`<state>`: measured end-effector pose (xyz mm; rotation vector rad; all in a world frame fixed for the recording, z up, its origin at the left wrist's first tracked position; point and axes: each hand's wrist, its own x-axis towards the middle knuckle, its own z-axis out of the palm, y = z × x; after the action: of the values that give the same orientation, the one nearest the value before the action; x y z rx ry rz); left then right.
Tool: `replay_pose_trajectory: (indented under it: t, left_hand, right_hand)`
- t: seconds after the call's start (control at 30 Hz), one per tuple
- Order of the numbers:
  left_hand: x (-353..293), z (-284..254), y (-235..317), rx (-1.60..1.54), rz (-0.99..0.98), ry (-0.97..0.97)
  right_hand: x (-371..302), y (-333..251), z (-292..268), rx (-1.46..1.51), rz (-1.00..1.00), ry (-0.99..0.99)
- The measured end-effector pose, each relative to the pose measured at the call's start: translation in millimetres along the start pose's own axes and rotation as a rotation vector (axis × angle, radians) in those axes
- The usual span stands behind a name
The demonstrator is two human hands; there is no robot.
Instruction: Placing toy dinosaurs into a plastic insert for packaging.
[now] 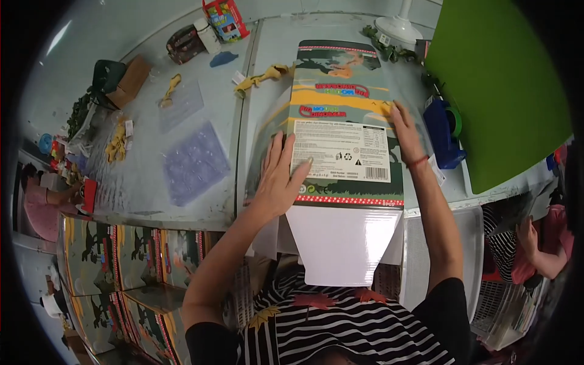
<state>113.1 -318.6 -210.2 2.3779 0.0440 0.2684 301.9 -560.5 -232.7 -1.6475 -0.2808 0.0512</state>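
The printed cardboard box (340,109) lies in front of me on the pale tabletop (274,39), its label panel facing up; I take it as the middle of my dial, with twelve pointing away from me. My left grip (277,178) rests at eight o'clock on it, fingers long and loosely parted over the side edge, thumb stretched out on the white label, pressing on the card rather than closing round it. My right grip (409,139) lies at three o'clock along the opposite edge, fingers extended and uncurled against the card; its thumb is not clear to me. At six o'clock a glossy white flap (347,234) reaches over the near edge toward my striped clothing (359,322). Farther out at three stands a blue tape dispenser (443,137), with a tall green board (499,91) behind it. At one o'clock I see a round white base (398,29), and at ten, near the box, a yellow toy (261,79). A clear bluish plastic sheet (196,164) lies between eight and nine. Stacked printed boxes (121,249) fill eight o'clock below the tabletop, and a co-worker in pink (550,246) is at four.
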Motion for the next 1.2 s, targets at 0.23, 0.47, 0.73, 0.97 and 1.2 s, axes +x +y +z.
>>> replay_pose_trajectory:
  t: [0.23, 0.47, 0.73, 0.97, 1.2]
  left_hand:
    - [-47, -34, -30, -0.333, 0.118, -0.089]
    - [-127, -44, -42, -0.381, -0.043, -0.331]
    - [-113, -17, -81, -0.123, -0.042, 0.286]
    - [-33, -34, -27, -0.411, -0.312, 0.295]
    - [-32, -36, -21, 0.186, -0.118, 0.236]
  right_hand:
    - [-133, 11, -10, 0.017, -0.006, -0.167]
    - [-191, 2, -11, -0.087, -0.077, -0.254]
    - [-248, -43, 9, -0.459, -0.882, -0.283]
    - [-244, -19, 78, -0.934, -0.746, -0.576]
    - [-213, 10, 73, -1.441, -0.664, -0.498]
